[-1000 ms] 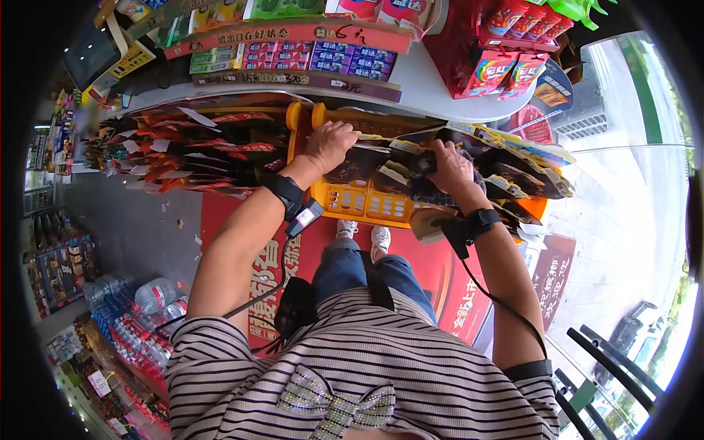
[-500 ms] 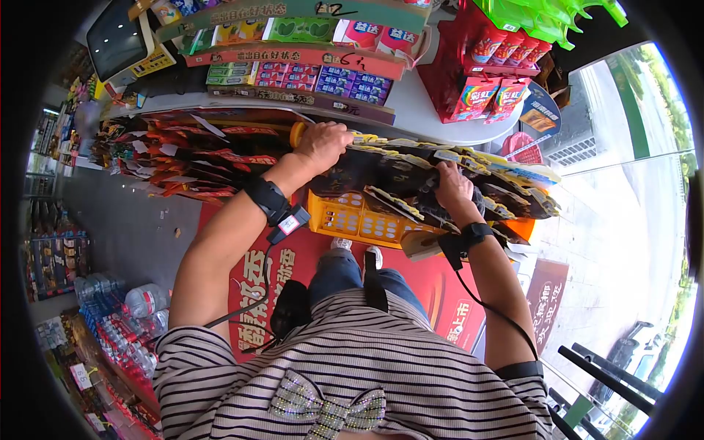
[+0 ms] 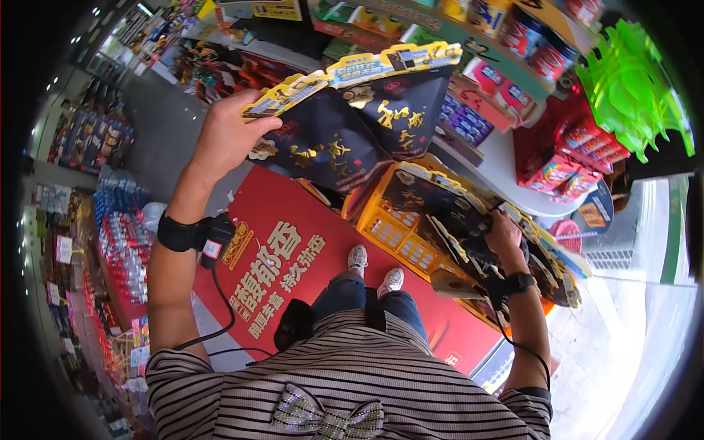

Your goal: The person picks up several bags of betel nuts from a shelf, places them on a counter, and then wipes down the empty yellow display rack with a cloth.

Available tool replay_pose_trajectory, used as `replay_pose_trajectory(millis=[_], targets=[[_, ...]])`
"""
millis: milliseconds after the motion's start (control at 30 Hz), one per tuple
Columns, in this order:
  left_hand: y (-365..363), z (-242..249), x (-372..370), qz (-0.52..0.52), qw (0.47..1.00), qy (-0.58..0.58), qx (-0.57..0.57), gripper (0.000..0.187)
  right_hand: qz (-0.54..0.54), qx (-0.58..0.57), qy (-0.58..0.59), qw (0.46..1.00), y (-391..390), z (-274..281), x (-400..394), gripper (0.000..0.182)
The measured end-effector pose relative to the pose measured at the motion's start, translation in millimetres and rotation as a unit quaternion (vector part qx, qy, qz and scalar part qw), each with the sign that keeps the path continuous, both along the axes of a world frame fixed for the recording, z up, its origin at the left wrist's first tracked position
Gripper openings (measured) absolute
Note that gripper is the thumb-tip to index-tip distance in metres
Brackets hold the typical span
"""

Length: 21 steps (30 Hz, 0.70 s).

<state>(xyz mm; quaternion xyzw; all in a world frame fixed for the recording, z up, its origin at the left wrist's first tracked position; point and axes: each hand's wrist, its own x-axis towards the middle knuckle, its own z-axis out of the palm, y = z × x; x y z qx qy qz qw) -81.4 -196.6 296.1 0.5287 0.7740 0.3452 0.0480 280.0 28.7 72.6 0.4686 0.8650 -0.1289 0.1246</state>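
Observation:
My left hand point(image 3: 233, 132) is closed on the yellow-and-blue top edge of a black packet point(image 3: 323, 143) with gold characters, raised at the left. A second black packet point(image 3: 403, 114) hangs beside it, to the right. Below them stands an orange rack point(image 3: 400, 238) with oval holes, filled with more dark packets. At the rack's right side, my right hand point(image 3: 504, 233) has its fingers curled among the yellow-edged packets point(image 3: 546, 253); its fingertips are partly hidden by them.
A white counter point(image 3: 493, 172) with gum boxes and a red candy display point(image 3: 565, 158) is behind the rack. Bright green plastic point(image 3: 634, 88) overhangs at the upper right. Bottles point(image 3: 121, 235) are stacked at the left. A red mat point(image 3: 293, 249) lies underfoot.
My left hand has moved left and down from the rack's top, and black packets now face me there. My right hand remains among the packets. The whole view has turned.

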Motion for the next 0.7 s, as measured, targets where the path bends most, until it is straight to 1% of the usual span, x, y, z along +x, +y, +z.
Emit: replay_pose_trajectory(millis=[67, 133, 200, 233, 267, 333, 400, 433, 533, 567, 600, 633, 667, 700], targets=[[-40, 2, -18, 0.073, 0.992, -0.101, 0.009, 0.016, 0.025, 0.001, 0.01, 1.0, 0, 4, 0, 0.052], [-77, -3, -32, 0.099, 0.989, -0.102, 0.042, 0.015, 0.029, 0.001, 0.025, 0.999, 0, 4, 0, 0.067], [-125, -9, -53, 0.142, 0.984, -0.095, 0.058, 0.015, 0.037, -0.009, 0.047, 0.998, -4, 23, -10, 0.081], [-146, -8, -55, 0.171, 0.977, -0.112, 0.054, 0.014, 0.037, 0.002, 0.043, 0.998, -5, 27, -13, 0.084], [-157, 14, -36, 0.254, 0.958, -0.131, 0.014, 0.014, 0.035, 0.013, 0.04, 0.998, -3, 29, -16, 0.088], [-205, -13, -57, 0.214, 0.969, -0.114, 0.052, 0.015, 0.052, 0.006, 0.111, 0.992, 7, 20, -2, 0.089], [-250, -8, -62, 0.254, 0.961, -0.098, 0.056, 0.015, 0.033, -0.022, 0.234, 0.972, 13, 23, -9, 0.078], [-271, -10, -64, 0.275, 0.953, -0.109, 0.071, 0.016, 0.052, -0.045, 0.249, 0.966, 9, 32, -15, 0.068], [-333, -11, -68, 0.333, 0.941, -0.061, 0.014, 0.017, 0.081, -0.114, 0.269, 0.953, -10, 75, -49, 0.045], [-350, -16, -68, 0.338, 0.937, -0.079, 0.043, 0.017, 0.085, -0.106, 0.277, 0.951, -13, 81, -57, 0.042], [-370, -20, -70, 0.353, 0.932, -0.075, 0.034, 0.017, 0.088, -0.098, 0.291, 0.948, -19, 83, -67, 0.039], [-389, -23, -73, 0.367, 0.927, -0.07, 0.026, 0.017, 0.124, -0.093, 0.301, 0.941, -20, 85, -77, 0.036], [-406, -25, -76, 0.38, 0.922, -0.064, 0.018, 0.017, 0.126, -0.118, 0.301, 0.938, -21, 86, -89, 0.033], [-422, -26, -76, 0.397, 0.914, -0.083, 0.013, 0.017, 0.109, -0.156, 0.33, 0.924, -36, 92, -107, 0.033]])
